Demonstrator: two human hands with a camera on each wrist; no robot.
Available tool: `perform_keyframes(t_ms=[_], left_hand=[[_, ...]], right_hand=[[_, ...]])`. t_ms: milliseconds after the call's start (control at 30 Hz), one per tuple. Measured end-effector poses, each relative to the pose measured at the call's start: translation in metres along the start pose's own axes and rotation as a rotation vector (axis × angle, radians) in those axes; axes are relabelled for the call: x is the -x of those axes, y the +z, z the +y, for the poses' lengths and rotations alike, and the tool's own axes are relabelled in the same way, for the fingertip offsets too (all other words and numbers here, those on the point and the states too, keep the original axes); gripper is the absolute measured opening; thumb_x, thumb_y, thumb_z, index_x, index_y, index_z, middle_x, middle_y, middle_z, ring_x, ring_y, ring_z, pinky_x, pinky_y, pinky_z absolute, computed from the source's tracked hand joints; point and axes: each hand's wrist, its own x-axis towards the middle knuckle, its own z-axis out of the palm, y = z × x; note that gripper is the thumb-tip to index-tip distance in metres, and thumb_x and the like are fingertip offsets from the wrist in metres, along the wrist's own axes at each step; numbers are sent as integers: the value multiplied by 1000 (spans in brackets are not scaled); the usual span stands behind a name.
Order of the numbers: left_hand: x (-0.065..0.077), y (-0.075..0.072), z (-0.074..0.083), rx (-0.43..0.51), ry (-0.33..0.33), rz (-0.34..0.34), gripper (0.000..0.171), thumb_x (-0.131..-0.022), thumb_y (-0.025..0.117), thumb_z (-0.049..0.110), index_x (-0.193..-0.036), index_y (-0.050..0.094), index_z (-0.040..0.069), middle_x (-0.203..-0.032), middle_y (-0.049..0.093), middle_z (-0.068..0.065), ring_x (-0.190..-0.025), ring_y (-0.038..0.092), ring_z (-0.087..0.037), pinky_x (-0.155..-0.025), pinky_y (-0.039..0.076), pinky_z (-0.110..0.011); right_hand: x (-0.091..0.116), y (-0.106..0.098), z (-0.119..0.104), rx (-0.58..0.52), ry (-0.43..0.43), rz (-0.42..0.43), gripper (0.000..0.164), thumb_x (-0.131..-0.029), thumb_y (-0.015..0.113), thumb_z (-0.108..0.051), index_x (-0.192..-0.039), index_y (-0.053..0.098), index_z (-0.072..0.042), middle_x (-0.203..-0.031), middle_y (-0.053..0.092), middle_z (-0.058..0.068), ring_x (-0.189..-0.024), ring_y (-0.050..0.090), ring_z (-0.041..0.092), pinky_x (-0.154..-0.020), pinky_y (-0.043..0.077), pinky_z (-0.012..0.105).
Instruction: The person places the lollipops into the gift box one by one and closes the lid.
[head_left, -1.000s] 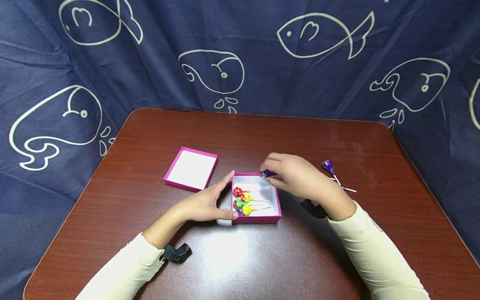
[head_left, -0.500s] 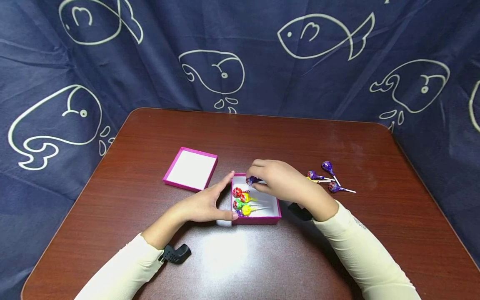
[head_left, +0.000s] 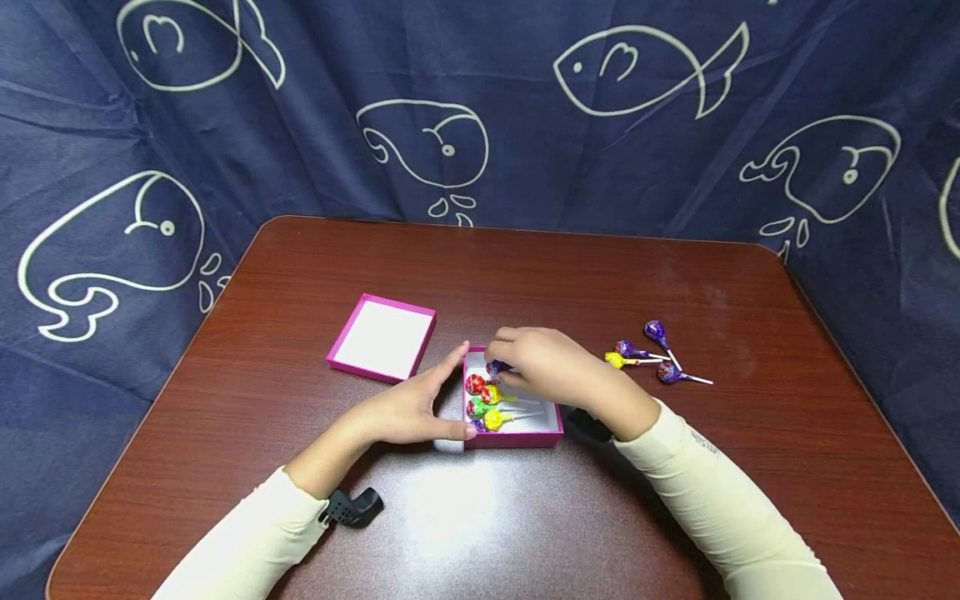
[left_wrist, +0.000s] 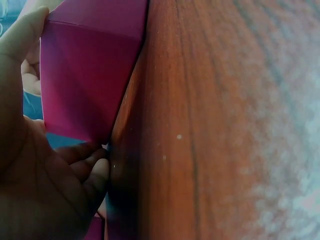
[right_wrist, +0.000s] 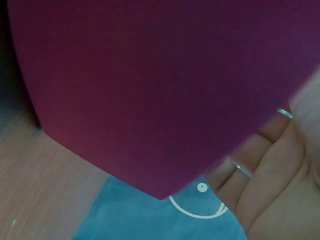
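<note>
A square pink box [head_left: 513, 441] with a white inside stands before me. Several lollipops lie in its left half: a red one [head_left: 475, 384], a green one [head_left: 477, 407], yellow ones [head_left: 494, 420] and a purple one partly covered. My left hand [head_left: 408, 410] holds the box's left side, thumb at the near corner and forefinger at the far one; the left wrist view has the thumb on the pink wall's edge. Over the box's far part, my right hand [head_left: 551, 367] pinches a purple lollipop [head_left: 495, 367]. In the right wrist view the box wall hides the fingertips.
The pink lid [head_left: 382, 337] lies white side up, left of the box. To the right are purple lollipops [head_left: 655, 332] and a yellow lollipop [head_left: 615, 359], their sticks crossing. A blue curtain [head_left: 517, 150] hangs behind the brown table [head_left: 247, 375].
My right hand has carried the purple lollipop left and down into the box's far left part. The loose lollipops on the right have come into fuller view. My left hand stays put.
</note>
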Motion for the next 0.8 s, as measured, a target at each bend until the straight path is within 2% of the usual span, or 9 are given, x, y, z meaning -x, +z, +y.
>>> perform_keyframes(t_ms=[233, 800], left_hand=[[2, -1, 2, 8, -6, 0, 113, -81, 78, 51, -161, 4, 23, -164, 17, -8, -146, 24, -24, -117, 22, -44], [1, -1, 1, 3, -14, -2, 113, -81, 78, 51, -161, 4, 23, -163, 18, -8, -146, 24, -24, -117, 22, -45]], right_hand=[[-1, 5, -3, 30, 8, 7, 14, -83, 79, -14, -92, 69, -14, -80, 58, -5, -64, 51, 10, -61, 49, 31], [-4, 14, -7, 102, 33, -58, 13, -84, 78, -15, -86, 65, -14, -77, 60, -4, -56, 50, 13, -54, 49, 35]])
